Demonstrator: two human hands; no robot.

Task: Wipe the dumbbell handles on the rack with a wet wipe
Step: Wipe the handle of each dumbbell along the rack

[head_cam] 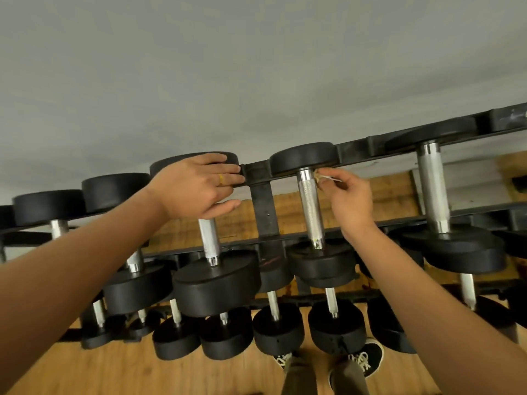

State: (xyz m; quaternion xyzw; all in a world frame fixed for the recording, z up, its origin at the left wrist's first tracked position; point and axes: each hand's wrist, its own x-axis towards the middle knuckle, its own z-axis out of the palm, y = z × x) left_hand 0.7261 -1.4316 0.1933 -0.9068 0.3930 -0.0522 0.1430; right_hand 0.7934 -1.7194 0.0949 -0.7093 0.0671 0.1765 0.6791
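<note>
Black dumbbells with silver knurled handles lie in a row on the top tier of a black rack [263, 206]. My right hand [349, 202] pinches a small crumpled wet wipe [323, 176] against the far end of one silver handle [310, 208], just under that dumbbell's far black head [303, 158]. My left hand [199, 186] lies with straight fingers on the far head [228, 158] of the neighbouring dumbbell to the left, thumb below; its handle [209, 240] shows under my palm.
More dumbbells fill the upper tier left and right, and smaller ones sit on the lower tier [278, 327]. A grey wall rises behind the rack. The wooden floor [114, 366] lies below, with my two dark shoes [366, 357] close to the rack.
</note>
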